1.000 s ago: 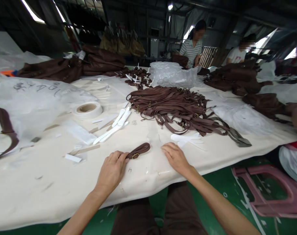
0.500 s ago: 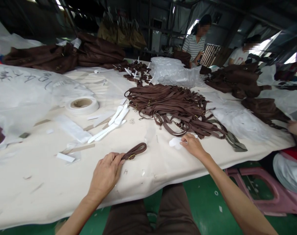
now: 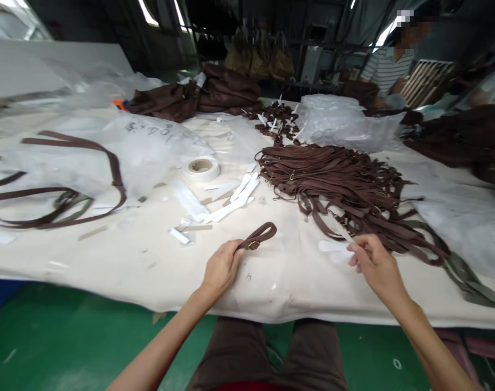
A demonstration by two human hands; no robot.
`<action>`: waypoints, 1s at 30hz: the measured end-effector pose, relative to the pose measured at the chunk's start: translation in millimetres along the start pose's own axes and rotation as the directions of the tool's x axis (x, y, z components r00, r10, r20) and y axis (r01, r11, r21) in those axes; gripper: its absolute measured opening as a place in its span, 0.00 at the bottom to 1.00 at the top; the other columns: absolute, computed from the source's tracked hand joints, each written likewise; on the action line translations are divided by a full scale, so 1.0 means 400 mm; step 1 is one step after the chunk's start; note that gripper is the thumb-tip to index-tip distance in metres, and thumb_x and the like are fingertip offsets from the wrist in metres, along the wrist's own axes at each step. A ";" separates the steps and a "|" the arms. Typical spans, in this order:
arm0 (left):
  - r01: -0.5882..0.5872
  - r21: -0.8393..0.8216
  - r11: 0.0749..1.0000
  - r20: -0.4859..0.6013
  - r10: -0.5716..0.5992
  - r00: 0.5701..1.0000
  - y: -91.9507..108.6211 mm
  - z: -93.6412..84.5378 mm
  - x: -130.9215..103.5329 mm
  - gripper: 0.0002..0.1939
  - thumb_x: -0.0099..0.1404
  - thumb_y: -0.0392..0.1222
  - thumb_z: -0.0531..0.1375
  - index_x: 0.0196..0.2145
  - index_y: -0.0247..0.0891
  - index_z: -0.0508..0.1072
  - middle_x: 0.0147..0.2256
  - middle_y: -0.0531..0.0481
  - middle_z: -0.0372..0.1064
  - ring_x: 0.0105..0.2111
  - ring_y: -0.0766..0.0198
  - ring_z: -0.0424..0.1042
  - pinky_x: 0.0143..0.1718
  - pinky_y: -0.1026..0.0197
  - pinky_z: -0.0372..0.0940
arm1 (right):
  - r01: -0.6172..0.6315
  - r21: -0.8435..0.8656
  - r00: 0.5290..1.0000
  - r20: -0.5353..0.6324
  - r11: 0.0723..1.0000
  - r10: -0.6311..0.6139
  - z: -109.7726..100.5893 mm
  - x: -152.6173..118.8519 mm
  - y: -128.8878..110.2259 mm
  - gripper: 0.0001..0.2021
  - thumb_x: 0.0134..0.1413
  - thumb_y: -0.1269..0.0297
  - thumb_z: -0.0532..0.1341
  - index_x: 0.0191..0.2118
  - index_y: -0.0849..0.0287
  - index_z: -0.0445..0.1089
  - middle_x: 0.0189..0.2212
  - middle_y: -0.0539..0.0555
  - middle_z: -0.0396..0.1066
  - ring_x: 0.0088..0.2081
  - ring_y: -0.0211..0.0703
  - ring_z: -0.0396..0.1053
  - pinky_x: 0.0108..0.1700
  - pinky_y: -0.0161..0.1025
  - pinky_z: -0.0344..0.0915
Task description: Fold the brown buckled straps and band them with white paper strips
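Note:
My left hand is closed round a folded brown strap; its looped end and a gold-coloured buckle stick out past the fingers. To the right, my right hand pinches a thin white strip that points up and left. Beneath that strip, flat white round-ended pieces lie on the cloth-covered table. Just behind my right hand spreads a large pile of brown straps with metal clips.
A roll of white tape and white notched strips lie left of the pile. Brown strap loops rest on plastic at far left. Behind are clear plastic bags and brown leather-like goods. A person in a striped top stands across the table.
The view has swung left, bringing strap loops at the left into sight. My right hand has lifted a white strip off the flat white pieces. My left hand keeps hold of the folded strap.

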State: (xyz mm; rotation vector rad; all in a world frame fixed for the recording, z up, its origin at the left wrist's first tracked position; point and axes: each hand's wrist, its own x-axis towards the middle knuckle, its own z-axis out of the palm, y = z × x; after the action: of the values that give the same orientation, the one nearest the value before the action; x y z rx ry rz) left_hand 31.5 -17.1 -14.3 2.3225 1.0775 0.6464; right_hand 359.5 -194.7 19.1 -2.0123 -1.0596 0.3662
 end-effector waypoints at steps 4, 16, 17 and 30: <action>0.108 -0.365 0.925 0.071 -0.087 0.994 0.085 -0.024 0.019 0.16 0.72 0.52 0.49 0.43 0.39 0.70 0.37 0.49 0.73 0.37 0.61 0.71 0.42 0.59 0.67 | -0.248 0.323 0.963 0.180 0.913 0.198 0.097 -0.064 -0.070 0.19 0.51 0.44 0.62 0.35 0.58 0.70 0.22 0.50 0.69 0.17 0.34 0.58 0.18 0.33 0.54; 0.428 -0.750 0.504 0.487 -0.017 0.873 0.206 0.056 -0.031 0.18 0.65 0.52 0.62 0.46 0.38 0.67 0.33 0.51 0.73 0.36 0.61 0.72 0.43 0.58 0.65 | -0.488 0.691 0.868 0.323 0.534 0.376 0.299 -0.166 -0.169 0.22 0.40 0.45 0.69 0.24 0.58 0.66 0.15 0.45 0.62 0.14 0.28 0.48 0.15 0.30 0.44; 0.442 -0.748 0.495 0.500 -0.016 0.866 0.200 0.057 -0.029 0.20 0.65 0.52 0.62 0.48 0.38 0.66 0.32 0.51 0.73 0.36 0.60 0.72 0.43 0.58 0.65 | -0.496 0.668 0.866 0.337 0.555 0.369 0.294 -0.166 -0.164 0.22 0.40 0.44 0.69 0.24 0.59 0.66 0.15 0.46 0.62 0.14 0.28 0.48 0.16 0.30 0.44; 0.156 -0.406 0.900 0.316 -0.022 0.949 0.164 0.082 0.007 0.11 0.68 0.49 0.56 0.39 0.39 0.70 0.38 0.48 0.71 0.39 0.58 0.71 0.42 0.58 0.65 | -0.542 0.466 0.814 0.497 0.699 0.300 0.279 -0.178 -0.147 0.20 0.48 0.44 0.63 0.34 0.58 0.69 0.20 0.45 0.62 0.15 0.30 0.51 0.17 0.31 0.48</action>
State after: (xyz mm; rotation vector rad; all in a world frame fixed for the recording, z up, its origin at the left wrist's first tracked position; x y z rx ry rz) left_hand 89.1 -59.5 1.3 1.8997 0.7996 0.4176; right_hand 219.9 -173.5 -13.2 -1.6049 -0.5488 1.2396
